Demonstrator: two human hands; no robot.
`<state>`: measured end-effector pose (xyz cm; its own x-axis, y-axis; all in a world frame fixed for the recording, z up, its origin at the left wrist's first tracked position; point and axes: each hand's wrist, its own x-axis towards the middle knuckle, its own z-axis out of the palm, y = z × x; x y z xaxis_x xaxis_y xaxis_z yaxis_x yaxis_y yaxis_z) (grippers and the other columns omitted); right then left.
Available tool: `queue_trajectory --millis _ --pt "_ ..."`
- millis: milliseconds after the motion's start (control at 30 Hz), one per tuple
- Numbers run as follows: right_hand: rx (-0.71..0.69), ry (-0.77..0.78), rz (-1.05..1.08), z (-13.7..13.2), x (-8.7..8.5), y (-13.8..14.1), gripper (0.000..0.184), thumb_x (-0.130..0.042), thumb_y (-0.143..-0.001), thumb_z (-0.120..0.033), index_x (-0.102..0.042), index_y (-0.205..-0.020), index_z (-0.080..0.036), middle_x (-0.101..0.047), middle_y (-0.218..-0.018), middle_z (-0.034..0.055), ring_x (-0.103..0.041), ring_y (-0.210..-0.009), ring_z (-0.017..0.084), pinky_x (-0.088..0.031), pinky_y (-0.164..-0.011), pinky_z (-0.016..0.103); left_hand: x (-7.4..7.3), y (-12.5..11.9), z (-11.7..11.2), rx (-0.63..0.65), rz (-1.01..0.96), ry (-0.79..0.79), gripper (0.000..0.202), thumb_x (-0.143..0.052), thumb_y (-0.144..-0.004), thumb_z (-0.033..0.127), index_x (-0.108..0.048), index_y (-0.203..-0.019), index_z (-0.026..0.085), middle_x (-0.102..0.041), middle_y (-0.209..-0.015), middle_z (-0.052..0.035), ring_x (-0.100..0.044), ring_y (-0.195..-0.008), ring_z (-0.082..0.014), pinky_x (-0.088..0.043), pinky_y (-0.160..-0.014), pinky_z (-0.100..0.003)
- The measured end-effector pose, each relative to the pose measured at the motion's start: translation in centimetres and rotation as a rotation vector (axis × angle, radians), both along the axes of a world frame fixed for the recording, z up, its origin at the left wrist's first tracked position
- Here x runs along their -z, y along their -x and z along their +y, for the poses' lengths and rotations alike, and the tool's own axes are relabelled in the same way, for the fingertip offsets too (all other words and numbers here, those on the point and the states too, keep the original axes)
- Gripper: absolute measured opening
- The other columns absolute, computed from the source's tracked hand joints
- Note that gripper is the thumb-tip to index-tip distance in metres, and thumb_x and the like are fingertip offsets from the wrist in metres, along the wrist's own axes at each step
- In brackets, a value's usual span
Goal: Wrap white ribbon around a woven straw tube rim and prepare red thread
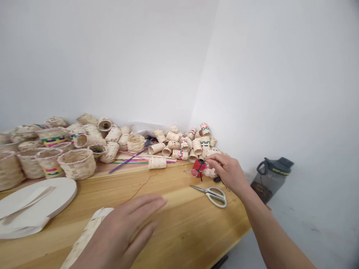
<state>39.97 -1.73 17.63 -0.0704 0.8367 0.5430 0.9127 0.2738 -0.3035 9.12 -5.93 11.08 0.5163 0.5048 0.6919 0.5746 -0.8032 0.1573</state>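
Note:
My left hand [123, 228] is open over the near part of the table, its fingers stretched out with nothing between them. Partly behind it lies a long woven piece of pale strips [86, 235]. At the right, my right hand [228, 172] has thumb and fingers pinched together beside a small red object with a dark top [198, 168]; whatever they hold is too small to make out. Just in front of that hand, scissors with pale grey handles [215, 195] lie on the table, blades toward the left. A thin reddish thread [141, 186] runs across the wood near my left hand.
Woven baskets [77, 164] and small woven tubes [157, 163] are heaped along the wall. Coloured strips [126, 162] lie among them. A white round board [66, 190] with pale strips is at left. A dark-lidded bottle [270, 179] stands tilted in view at the table's [179, 224] right edge.

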Motion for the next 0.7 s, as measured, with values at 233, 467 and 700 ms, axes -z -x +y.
queue_trajectory --millis 233,467,700 --pt "-0.355 -0.057 -0.031 -3.5 -1.2 7.1 0.016 -0.052 -0.092 -0.024 -0.062 -0.080 -0.021 -0.066 -0.073 -0.0027 -0.060 -0.066 0.012 -0.040 -0.061 0.020 -2.7 -3.7 2.6 -0.141 0.266 0.169 0.023 -0.054 -0.088 0.029 -0.063 -0.107 0.019 -0.071 -0.098 -0.0080 -0.068 -0.081 -0.0243 -0.053 -0.066 -0.031" --pt "-0.375 -0.091 -0.153 -4.9 0.7 9.9 0.021 -0.040 -0.098 -0.025 -0.058 -0.089 -0.021 -0.067 -0.079 -0.0001 -0.063 -0.071 0.015 -0.041 -0.061 0.025 -1.2 -2.4 1.7 -0.174 0.339 0.382 0.018 -0.043 -0.088 0.016 -0.059 -0.082 0.021 -0.067 -0.073 -0.0011 -0.063 -0.062 -0.0179 -0.040 -0.053 -0.023" --pt "-0.313 -0.084 0.023 -8.5 1.8 8.1 0.012 -0.043 -0.091 -0.026 -0.053 -0.093 -0.033 -0.068 -0.071 -0.0020 -0.064 -0.057 0.017 -0.049 -0.050 0.026 0.1 3.7 -2.3 -0.116 -0.136 0.422 0.028 -0.031 -0.094 0.030 -0.059 -0.091 0.026 -0.065 -0.070 0.0018 -0.062 -0.061 -0.0130 -0.049 -0.057 -0.019"
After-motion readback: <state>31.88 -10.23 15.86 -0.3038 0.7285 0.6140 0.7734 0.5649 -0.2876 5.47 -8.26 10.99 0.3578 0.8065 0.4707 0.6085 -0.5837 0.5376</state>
